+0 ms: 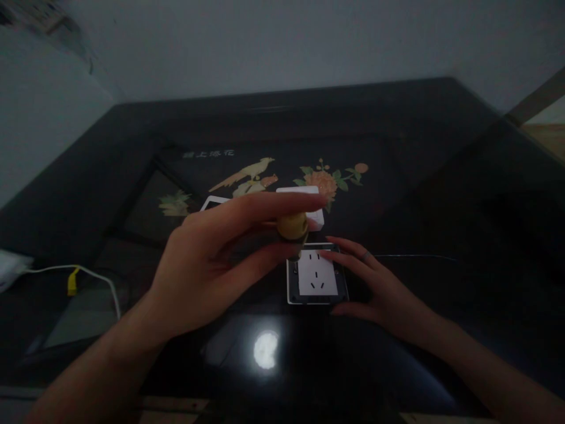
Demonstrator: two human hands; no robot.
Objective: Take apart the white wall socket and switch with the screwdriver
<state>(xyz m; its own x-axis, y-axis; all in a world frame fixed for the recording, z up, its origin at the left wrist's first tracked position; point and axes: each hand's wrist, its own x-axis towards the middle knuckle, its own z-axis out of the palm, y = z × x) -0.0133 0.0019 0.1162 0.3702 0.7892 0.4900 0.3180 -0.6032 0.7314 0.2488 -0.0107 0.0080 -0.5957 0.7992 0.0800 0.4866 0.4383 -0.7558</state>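
A screwdriver [292,227] with a yellow and black handle is pinched between the thumb and fingers of my left hand [220,250]. It stands over the left upper edge of a wall socket [316,280], and its shaft is mostly hidden by the handle and my thumb. The socket lies face up, with a white slotted centre and a dark frame without its cover. My right hand [371,282] grips the socket from the right: fingers over its top edge and face, thumb at the lower right corner.
Behind my left hand, a white box-like piece [315,218] and a white-edged dark frame [214,202] are partly hidden. At left, a white cable [99,277] with a yellow tag [72,281] runs from a white block [13,268]. The glossy black table [397,194] reflects a lamp.
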